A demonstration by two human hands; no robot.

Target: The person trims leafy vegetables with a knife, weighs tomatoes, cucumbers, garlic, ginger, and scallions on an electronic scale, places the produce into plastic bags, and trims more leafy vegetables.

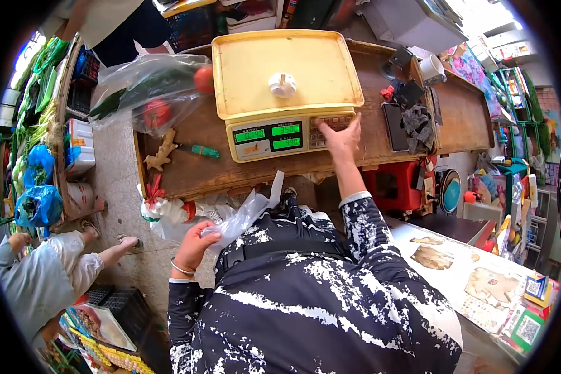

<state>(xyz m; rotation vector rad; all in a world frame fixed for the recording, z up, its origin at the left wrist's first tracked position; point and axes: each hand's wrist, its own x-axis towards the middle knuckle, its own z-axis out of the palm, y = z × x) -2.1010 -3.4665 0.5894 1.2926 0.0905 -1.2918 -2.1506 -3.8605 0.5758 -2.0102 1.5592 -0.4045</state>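
A garlic bulb (282,85) sits on the yellow pan of a digital scale (243,50), whose green displays are lit. My right hand (341,136) touches the scale's keypad at the right of the displays, its fingers apart and holding nothing. Low on the left, my left hand (193,248) grips a clear plastic bag (246,218) that hangs crumpled in front of my waist. Left of the scale lies another clear bag (131,81) with tomatoes (157,113) and a long dark green vegetable in it. A ginger root (162,151) rests on the table's left corner.
On the wooden table (196,165), a phone (394,126), a dark cloth (417,128) and a white mug (431,67) stand to the right. A red stool (396,187) is beneath. People stand at the far left and at the back left, near vegetable racks (40,112).
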